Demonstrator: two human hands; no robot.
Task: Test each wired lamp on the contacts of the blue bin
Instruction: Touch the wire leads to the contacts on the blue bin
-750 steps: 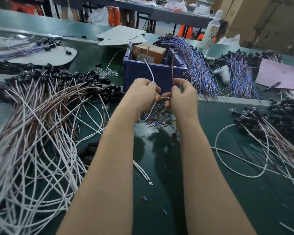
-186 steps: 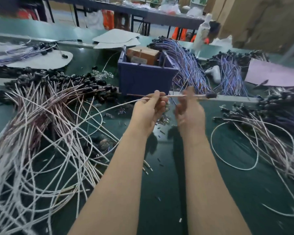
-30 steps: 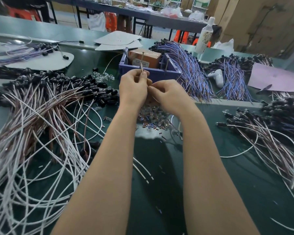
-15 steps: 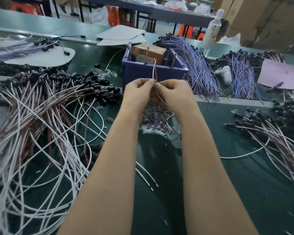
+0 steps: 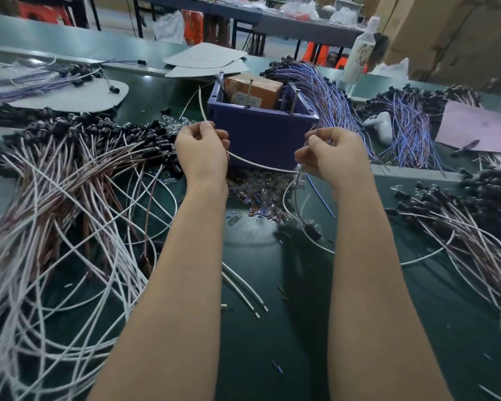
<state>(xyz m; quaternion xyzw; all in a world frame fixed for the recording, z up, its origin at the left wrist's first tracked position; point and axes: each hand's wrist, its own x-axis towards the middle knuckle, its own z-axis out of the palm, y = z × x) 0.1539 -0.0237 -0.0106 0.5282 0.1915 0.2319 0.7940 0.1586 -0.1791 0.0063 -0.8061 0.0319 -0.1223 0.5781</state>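
The blue bin (image 5: 261, 134) stands on the green table straight ahead, with a brown box (image 5: 253, 89) inside and two upright metal contact pins (image 5: 250, 91) rising from it. My left hand (image 5: 203, 151) pinches a white wire (image 5: 258, 163) whose end points up past the bin's left side. My right hand (image 5: 330, 157) pinches the other wire end near the bin's right front corner. The wire sags between both hands in front of the bin. Its black lamp socket (image 5: 311, 230) lies on the table below my right hand.
A large pile of white and brown wired lamps (image 5: 64, 183) covers the left side. Another pile (image 5: 480, 215) lies at the right. Blue-wired bundles (image 5: 330, 91) sit behind the bin. Small loose bulbs (image 5: 258, 195) lie in front of it. A white bottle (image 5: 359, 50) stands behind.
My hands have moved apart from the middle to either side of the bin's front, spreading the two wire ends. The wire now hangs in a curve between them.
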